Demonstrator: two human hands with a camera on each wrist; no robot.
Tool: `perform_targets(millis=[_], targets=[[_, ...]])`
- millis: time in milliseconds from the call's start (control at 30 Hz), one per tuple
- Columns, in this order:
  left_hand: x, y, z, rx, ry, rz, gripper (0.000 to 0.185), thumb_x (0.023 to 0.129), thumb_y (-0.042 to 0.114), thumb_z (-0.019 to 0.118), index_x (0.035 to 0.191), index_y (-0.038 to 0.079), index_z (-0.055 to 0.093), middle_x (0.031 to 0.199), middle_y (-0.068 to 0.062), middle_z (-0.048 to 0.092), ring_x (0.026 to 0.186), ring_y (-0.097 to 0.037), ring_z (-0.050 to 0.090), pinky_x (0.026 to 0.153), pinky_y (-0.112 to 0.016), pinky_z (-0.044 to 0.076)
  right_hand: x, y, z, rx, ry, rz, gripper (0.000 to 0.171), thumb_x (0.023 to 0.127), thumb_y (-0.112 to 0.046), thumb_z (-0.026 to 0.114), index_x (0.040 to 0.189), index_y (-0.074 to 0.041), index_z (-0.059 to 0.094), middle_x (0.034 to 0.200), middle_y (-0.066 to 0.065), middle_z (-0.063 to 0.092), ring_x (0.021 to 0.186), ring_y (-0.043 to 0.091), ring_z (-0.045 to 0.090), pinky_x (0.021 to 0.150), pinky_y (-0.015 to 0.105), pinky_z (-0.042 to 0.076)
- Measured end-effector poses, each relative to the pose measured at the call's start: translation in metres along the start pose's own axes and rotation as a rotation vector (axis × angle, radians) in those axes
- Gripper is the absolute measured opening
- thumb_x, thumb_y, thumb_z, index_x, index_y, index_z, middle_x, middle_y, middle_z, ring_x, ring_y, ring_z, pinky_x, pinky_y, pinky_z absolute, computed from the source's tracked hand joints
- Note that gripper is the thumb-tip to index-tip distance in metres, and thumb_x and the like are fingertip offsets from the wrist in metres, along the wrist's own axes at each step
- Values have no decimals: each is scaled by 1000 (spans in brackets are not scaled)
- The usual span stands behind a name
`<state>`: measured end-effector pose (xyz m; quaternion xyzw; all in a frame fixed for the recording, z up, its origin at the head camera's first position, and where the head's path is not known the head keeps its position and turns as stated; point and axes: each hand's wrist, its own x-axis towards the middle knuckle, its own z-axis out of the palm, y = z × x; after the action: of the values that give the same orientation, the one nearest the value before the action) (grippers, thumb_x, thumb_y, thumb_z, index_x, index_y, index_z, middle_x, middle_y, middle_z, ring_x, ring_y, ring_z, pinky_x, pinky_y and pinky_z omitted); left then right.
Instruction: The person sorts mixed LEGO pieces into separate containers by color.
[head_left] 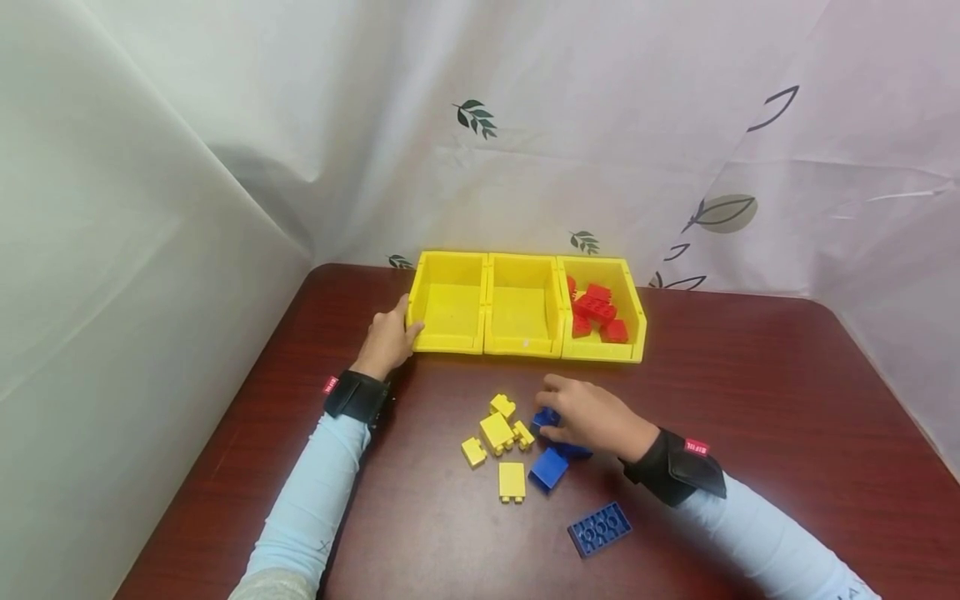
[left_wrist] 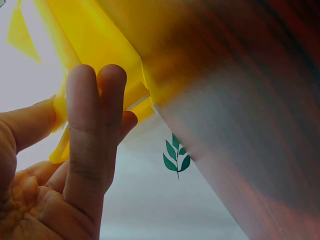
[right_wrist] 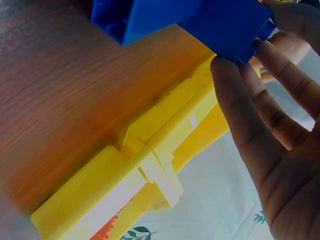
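Observation:
At the left end of the row, my left hand (head_left: 386,340) grips the side wall of a yellow bin (head_left: 450,343). In the left wrist view the thumb and fingers (left_wrist: 82,115) lie on either side of that wall. My right hand (head_left: 596,417) holds a blue brick (head_left: 546,418) between thumb and fingers, low over the table; the right wrist view shows fingertips on the studded end of this blue brick (right_wrist: 225,30). Another blue brick (head_left: 549,469) lies just in front of the hand. Part of a further blue piece (head_left: 576,451) shows under the palm.
Several yellow bricks (head_left: 497,433) lie left of the right hand. A larger blue brick (head_left: 600,529) rests hollow side up nearer me. Beside the gripped bin stand a middle yellow bin (head_left: 522,348) and a right bin (head_left: 637,333) with red bricks (head_left: 596,308). A white curtain (head_left: 360,167) hangs behind.

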<state>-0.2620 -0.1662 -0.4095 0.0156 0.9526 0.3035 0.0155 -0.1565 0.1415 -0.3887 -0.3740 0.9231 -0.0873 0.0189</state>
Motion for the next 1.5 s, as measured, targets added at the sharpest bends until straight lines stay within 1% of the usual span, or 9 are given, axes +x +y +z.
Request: perform_targets(millis=[167,333,533,600,767,933,1100,1333,1500], targets=[[-1,0,-1,6,4,7,70,98,24,60,155,9,24,127,-23,58,96,-33,61,97,-47,53,5,0,-6,11,-20,38,37,78,-28,83,106,-6,71,98,8,60,75,13,58,68,24,58],[-1,1,-2,-7,5,2,70,98,23,61,156,9,23,127,-22,58,95,-33,61,97,-47,54,20,7,-21,42,14,91,35,80,-25,82,109,-7,71,99,6,62,80,16,59,72,27,58],[-2,1,-2,-9,-7,-4,69,99,24,59,156,10,23,128,-22,58,96,-32,61,97,-46,53,49,20,-44,118,21,193,38,82,-22,80,115,-7,69,107,8,66,92,21,63,84,35,60],[-2,0,-1,-10,-7,-3,69,99,23,59,155,9,24,127,-21,58,96,-32,61,97,-46,53,61,24,-52,135,21,228,40,82,-24,80,117,-9,69,107,7,67,93,22,64,85,36,59],[-1,0,-1,-5,3,5,68,98,23,61,154,8,26,123,-22,60,94,-32,62,94,-46,55,92,34,-65,147,36,261,39,84,-25,78,118,-8,67,106,7,68,93,24,65,88,37,58],[-1,-1,-1,-2,6,11,68,98,23,60,154,7,25,123,-23,59,94,-32,63,93,-45,56,120,45,-66,168,29,289,34,87,-20,76,116,-5,67,104,10,68,93,26,63,88,38,58],[-1,0,-1,-7,5,10,68,98,23,60,155,8,25,124,-22,59,95,-32,62,94,-45,55,141,53,-61,129,-2,300,26,88,-16,73,110,-4,67,102,12,69,91,28,62,87,38,57],[-2,2,-1,-15,0,9,68,98,23,61,154,8,26,126,-22,59,97,-32,62,97,-46,53,155,61,-53,88,-59,351,26,85,-12,74,107,-1,68,106,15,70,94,29,63,87,40,56],[-2,1,-1,-21,1,7,67,98,22,61,154,9,26,121,-21,60,94,-32,62,95,-45,55,163,60,-45,42,-81,360,25,82,-10,76,103,0,70,100,14,70,88,28,61,83,38,55]])
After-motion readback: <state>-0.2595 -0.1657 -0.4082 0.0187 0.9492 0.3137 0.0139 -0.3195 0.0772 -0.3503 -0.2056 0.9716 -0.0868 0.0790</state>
